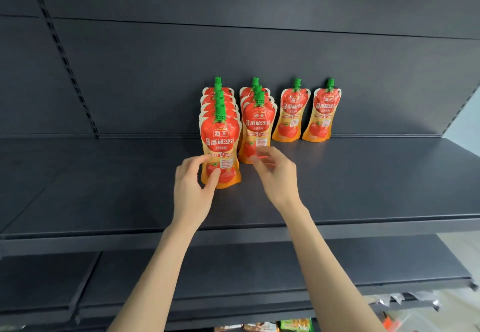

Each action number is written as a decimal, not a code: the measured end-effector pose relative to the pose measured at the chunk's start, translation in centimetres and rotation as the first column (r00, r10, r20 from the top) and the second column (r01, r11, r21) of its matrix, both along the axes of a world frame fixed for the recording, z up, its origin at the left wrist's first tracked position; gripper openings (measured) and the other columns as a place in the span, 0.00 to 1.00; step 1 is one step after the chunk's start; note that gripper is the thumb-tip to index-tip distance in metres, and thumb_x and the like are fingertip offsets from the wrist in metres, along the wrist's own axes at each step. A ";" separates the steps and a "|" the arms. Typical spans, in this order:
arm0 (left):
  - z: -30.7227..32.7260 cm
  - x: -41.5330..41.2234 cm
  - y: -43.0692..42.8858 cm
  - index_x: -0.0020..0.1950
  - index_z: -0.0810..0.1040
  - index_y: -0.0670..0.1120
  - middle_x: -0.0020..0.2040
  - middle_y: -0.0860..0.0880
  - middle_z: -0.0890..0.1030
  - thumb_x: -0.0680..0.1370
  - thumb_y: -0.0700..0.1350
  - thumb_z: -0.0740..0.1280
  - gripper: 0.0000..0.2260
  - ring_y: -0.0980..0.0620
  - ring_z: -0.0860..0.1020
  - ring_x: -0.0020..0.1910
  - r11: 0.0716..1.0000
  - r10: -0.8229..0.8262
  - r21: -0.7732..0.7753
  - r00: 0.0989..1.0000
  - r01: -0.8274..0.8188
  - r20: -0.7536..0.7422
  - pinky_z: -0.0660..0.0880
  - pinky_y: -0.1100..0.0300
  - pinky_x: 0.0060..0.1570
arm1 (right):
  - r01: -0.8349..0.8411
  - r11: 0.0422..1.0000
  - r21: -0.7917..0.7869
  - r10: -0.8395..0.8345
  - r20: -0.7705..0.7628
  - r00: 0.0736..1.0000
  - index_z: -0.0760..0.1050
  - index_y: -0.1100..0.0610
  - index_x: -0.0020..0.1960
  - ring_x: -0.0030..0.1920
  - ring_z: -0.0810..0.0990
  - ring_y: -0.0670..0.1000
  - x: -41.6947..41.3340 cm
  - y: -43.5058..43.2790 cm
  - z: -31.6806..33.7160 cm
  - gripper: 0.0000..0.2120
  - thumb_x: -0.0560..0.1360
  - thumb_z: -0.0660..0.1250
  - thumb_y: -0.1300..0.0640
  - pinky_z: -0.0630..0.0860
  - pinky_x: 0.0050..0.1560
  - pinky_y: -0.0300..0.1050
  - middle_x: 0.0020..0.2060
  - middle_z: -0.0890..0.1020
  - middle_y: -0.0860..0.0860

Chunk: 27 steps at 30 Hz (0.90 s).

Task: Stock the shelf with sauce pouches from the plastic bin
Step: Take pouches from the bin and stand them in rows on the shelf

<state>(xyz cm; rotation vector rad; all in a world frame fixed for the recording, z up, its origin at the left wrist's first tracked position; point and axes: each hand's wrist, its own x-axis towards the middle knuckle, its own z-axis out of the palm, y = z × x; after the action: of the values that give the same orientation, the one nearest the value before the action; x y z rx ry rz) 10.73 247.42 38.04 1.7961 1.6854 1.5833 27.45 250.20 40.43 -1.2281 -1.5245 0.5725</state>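
Red and orange sauce pouches with green caps stand upright on the dark shelf (pixel 104 181). The left row holds several pouches, one behind another; my left hand (pixel 193 186) pinches the lower left edge of its front pouch (pixel 220 147). A second row (pixel 258 124) stands just to the right. My right hand (pixel 275 173) hovers, blurred, in front of that row's base with fingers apart and nothing in it. Two single pouches (pixel 291 113) (pixel 322 113) stand against the back panel further right. The plastic bin is out of view.
A lower dark shelf (pixel 259 266) juts out beneath my arms. Packaged goods (pixel 293 325) and clear plastic wrapping (pixel 405 313) show at the bottom right. A slotted upright (pixel 62 53) runs up the back panel at left. The shelf ends at the right, near a pale wall.
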 end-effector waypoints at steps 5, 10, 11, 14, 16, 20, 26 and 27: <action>1.9 5.4 -3.2 0.59 0.76 0.47 0.54 0.52 0.79 0.76 0.44 0.68 0.11 0.55 0.76 0.54 0.978 -0.210 -0.016 0.977 0.210 -0.037 0.73 0.61 0.52 | 0.170 0.984 0.042 -0.174 0.089 0.981 0.78 0.56 0.57 0.51 0.78 0.45 5.3 -5.2 0.4 0.10 0.76 0.66 0.58 0.73 0.53 0.38 0.51 0.81 0.48; 0.2 13.4 -6.8 0.59 0.76 0.47 0.51 0.56 0.79 0.77 0.43 0.66 0.11 0.61 0.76 0.53 0.891 -0.447 -0.125 0.891 0.436 -0.080 0.72 0.65 0.54 | 0.374 0.926 -0.046 -0.366 0.133 0.921 0.78 0.55 0.57 0.51 0.78 0.47 12.8 -12.6 -2.5 0.10 0.77 0.65 0.58 0.71 0.53 0.36 0.52 0.81 0.48; -0.6 15.3 -7.8 0.59 0.77 0.48 0.51 0.57 0.78 0.77 0.44 0.66 0.11 0.62 0.76 0.53 0.866 -0.488 -0.162 0.870 0.473 -0.071 0.72 0.66 0.54 | 0.409 0.910 -0.073 -0.397 0.136 0.908 0.78 0.55 0.58 0.51 0.78 0.47 14.5 -14.3 -3.3 0.10 0.77 0.65 0.58 0.70 0.53 0.35 0.52 0.81 0.47; -3.6 21.3 -11.6 0.59 0.76 0.49 0.51 0.57 0.78 0.77 0.44 0.66 0.10 0.65 0.75 0.51 0.781 -0.596 -0.275 0.801 0.561 -0.059 0.71 0.67 0.54 | 0.504 0.847 -0.169 -0.482 0.157 0.862 0.77 0.55 0.58 0.51 0.79 0.49 19.6 -19.9 -6.1 0.11 0.77 0.65 0.58 0.74 0.53 0.41 0.54 0.81 0.50; -5.9 25.2 -14.5 0.57 0.77 0.48 0.50 0.55 0.79 0.76 0.43 0.67 0.09 0.61 0.76 0.49 0.729 -0.644 -0.330 0.764 0.600 -0.033 0.72 0.65 0.53 | 0.558 0.798 -0.230 -0.532 0.169 0.830 0.78 0.55 0.55 0.46 0.80 0.52 23.2 -24.0 -8.1 0.09 0.76 0.66 0.59 0.77 0.50 0.48 0.51 0.82 0.52; -10.9 32.5 -20.7 0.55 0.78 0.49 0.49 0.53 0.81 0.75 0.41 0.69 0.09 0.55 0.79 0.49 0.602 -0.719 -0.466 0.694 0.649 0.038 0.74 0.62 0.50 | 0.647 0.695 -0.314 -0.623 0.187 0.760 0.79 0.55 0.52 0.48 0.81 0.52 29.7 -31.8 -12.0 0.07 0.75 0.66 0.60 0.77 0.50 0.55 0.46 0.83 0.50; -14.8 40.3 -26.6 0.59 0.76 0.49 0.51 0.54 0.79 0.77 0.44 0.67 0.11 0.58 0.76 0.51 0.405 -0.833 -0.610 0.550 0.681 0.061 0.70 0.66 0.49 | 0.700 0.559 -0.445 -0.711 0.178 0.680 0.79 0.57 0.54 0.52 0.79 0.49 36.7 -38.7 -15.8 0.08 0.76 0.66 0.60 0.75 0.52 0.44 0.50 0.82 0.49; -15.2 41.4 -26.8 0.58 0.76 0.49 0.51 0.54 0.79 0.77 0.44 0.67 0.11 0.58 0.76 0.52 0.387 -0.840 -0.622 0.538 0.680 0.065 0.71 0.64 0.50 | 0.697 0.547 -0.463 -0.717 0.169 0.676 0.79 0.57 0.54 0.52 0.79 0.48 37.7 -39.2 -16.2 0.08 0.76 0.66 0.60 0.74 0.51 0.41 0.49 0.81 0.48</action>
<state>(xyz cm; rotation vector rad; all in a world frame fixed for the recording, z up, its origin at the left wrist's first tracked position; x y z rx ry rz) 52.14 220.64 22.88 1.9922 0.9073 0.3431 65.18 211.01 24.26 -2.0764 -0.7019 0.4274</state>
